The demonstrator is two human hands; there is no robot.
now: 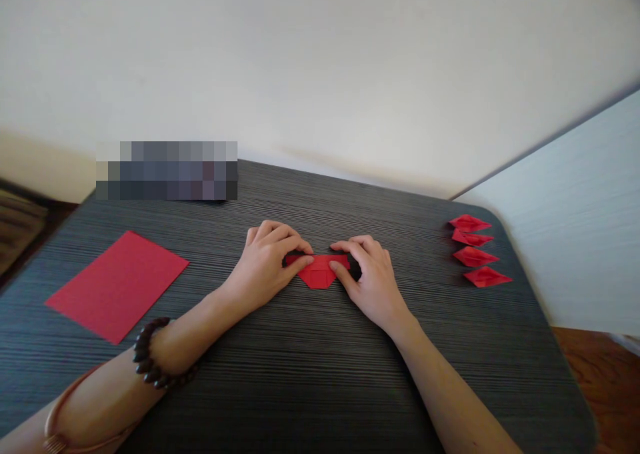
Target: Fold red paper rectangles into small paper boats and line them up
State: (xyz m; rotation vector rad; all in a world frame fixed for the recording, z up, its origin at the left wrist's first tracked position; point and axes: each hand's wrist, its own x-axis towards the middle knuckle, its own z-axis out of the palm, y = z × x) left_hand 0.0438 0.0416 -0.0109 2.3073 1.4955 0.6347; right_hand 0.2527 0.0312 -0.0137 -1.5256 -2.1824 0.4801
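Observation:
A small piece of folded red paper (319,277) is at the middle of the dark table, its top edge straight and its lower corners slanted inward. My left hand (270,257) pinches its left end between thumb and fingers. At the right end, my right hand (369,274) holds it the same way, thumb on the near face and index finger along the top edge. Parts of both ends are covered by my fingers.
Left of my hands lies a flat red paper sheet (120,284). Several folded red paper boats (475,257) form a column near the right edge of the dark table (320,374). A pixelated patch (170,174) hides something at the back left. Behind the table rises a pale wall (320,74).

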